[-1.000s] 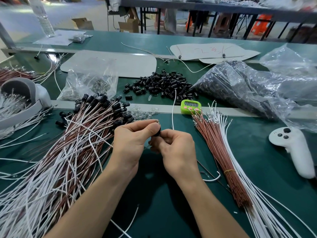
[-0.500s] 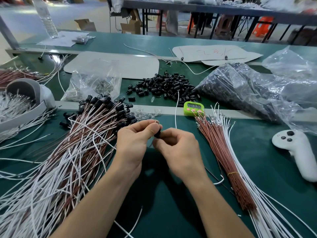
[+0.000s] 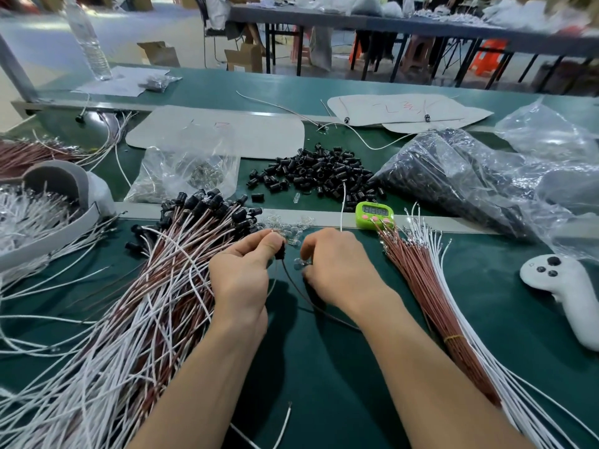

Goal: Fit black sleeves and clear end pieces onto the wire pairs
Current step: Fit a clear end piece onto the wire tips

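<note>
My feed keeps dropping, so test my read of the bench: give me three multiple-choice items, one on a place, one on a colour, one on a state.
1. Where is the timer?
A) at the near table edge
B) just beyond the right hand
C) far left

2. What colour is the band round the bundle?
A) yellow
B) blue
C) black

3. What is the left hand doing?
A) lying flat on the table
B) pinching a sleeve
C) hanging idle

Answers:
1 B, it sits on the ledge just past that hand's knuckles.
2 A, a yellow loop crosses the brown wires.
3 B, thumb and fingers close on the sleeve, and a wire hangs below it.
</note>
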{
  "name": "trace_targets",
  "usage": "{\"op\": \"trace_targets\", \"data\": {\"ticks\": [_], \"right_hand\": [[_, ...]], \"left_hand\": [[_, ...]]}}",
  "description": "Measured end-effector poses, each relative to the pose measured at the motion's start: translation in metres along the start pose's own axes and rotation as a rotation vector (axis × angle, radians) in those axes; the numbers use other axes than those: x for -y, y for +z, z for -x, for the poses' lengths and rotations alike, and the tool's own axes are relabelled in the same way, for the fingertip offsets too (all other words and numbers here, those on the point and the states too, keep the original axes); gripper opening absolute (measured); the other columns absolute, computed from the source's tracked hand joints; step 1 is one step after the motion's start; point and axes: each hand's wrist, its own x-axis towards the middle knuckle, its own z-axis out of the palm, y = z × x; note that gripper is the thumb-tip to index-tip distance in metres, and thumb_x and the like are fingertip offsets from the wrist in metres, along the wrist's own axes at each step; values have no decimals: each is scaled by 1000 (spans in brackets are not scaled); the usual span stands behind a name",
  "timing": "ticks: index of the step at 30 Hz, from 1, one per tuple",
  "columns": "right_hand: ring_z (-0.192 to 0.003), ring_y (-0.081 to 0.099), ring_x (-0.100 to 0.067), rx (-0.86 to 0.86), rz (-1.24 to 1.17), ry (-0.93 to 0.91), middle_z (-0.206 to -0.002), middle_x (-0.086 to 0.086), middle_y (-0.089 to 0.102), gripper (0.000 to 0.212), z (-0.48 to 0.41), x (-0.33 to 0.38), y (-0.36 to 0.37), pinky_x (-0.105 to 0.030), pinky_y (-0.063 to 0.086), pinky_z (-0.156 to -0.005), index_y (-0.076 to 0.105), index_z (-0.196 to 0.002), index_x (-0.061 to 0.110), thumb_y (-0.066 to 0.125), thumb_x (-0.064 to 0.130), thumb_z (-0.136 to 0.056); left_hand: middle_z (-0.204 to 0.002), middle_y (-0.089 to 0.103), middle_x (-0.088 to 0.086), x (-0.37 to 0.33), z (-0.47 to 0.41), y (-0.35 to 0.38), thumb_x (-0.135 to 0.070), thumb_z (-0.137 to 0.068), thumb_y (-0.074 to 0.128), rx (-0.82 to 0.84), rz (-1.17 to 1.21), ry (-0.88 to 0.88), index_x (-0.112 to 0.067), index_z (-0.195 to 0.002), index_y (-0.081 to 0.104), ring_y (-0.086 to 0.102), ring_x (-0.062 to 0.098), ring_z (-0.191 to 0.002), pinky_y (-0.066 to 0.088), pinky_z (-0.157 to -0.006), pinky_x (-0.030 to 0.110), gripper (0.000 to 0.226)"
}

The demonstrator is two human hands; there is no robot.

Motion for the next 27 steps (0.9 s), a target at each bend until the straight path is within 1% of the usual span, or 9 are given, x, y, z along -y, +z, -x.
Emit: {"op": "trace_targets", "data": {"ticks": [5, 7, 9, 11, 14, 16, 19, 22, 27], "right_hand": [[-88, 71, -29, -41, -17, 30, -89, -6, 76, 16, -1, -6, 3, -33, 59, -82, 75, -85, 27, 73, 11, -82], [-88, 70, -24, -78, -92, 17, -89, -2, 75, 19, 2, -13, 3, -31, 57, -85, 78, -96, 27, 78, 14, -83], [-79, 66, -14, -141, -202, -12, -82, 8, 70, 25, 4, -22, 3, -26, 53, -81, 78, -105, 28, 79, 15, -84], [-67, 60, -6, -176, -334, -6, -74, 12, 65, 22, 7, -29, 2, -23, 51, -70, 77, -98, 30, 75, 12, -87], [-57, 61, -12, -162, -680, 99, -74, 3, 64, 24, 13, -40, 1, -33, 54, -56, 75, -88, 23, 67, 1, -91], [-53, 64, -15, -156, -938, 135, -72, -1, 66, 24, 18, -45, 2, -26, 52, -50, 73, -85, 16, 66, -6, -91], [-54, 66, -16, -152, -1112, 141, -64, -3, 69, 24, 23, -50, 7, -22, 55, -55, 74, -78, 10, 70, -13, -85], [-57, 69, -18, -154, -1223, 184, -65, -6, 71, 26, 21, -53, 10, -22, 57, -59, 75, -77, 6, 68, -17, -83], [-60, 71, -18, -212, -1324, 141, -66, -7, 72, 23, 18, -50, 15, -23, 58, -60, 75, -78, 7, 71, -15, -83]], "left_hand": [[-74, 77, 2, 0, 1, 3, -2, -83, 80, 40, -35, 3, -12, -83, 78, 68, 3, -64, 52, -61, 12, 10], [-74, 77, 1, 1, 3, 3, -1, -83, 80, 64, -62, 17, -13, -80, 78, 69, 5, -67, 53, -64, 13, 12], [-75, 78, 1, 2, 3, 3, -2, -82, 81, 82, -100, 29, -13, -79, 78, 68, 4, -68, 52, -64, 12, 12], [-76, 78, 1, 3, 2, 2, -5, -82, 82, 103, -148, 33, -15, -76, 79, 68, 4, -68, 51, -64, 12, 12], [-73, 78, -1, 7, 2, 2, -8, -81, 84, 157, -261, 42, -21, -69, 79, 67, 4, -65, 50, -63, 12, 18], [-70, 77, -3, 10, 4, 3, -8, -80, 85, 203, -328, 61, -22, -67, 79, 66, 1, -62, 49, -61, 9, 20], [-69, 77, -8, 14, 7, 5, -11, -78, 86, 253, -481, 115, -28, -68, 81, 66, 0, -60, 50, -61, 10, 21], [-64, 75, -10, 17, 8, 5, -16, -78, 86, 255, -605, 160, -37, -68, 80, 61, -2, -53, 48, -56, 11, 25], [-63, 74, -10, 16, 8, 4, -15, -78, 87, 281, -682, 171, -30, -62, 78, 59, -3, -50, 46, -54, 9, 24]]}}
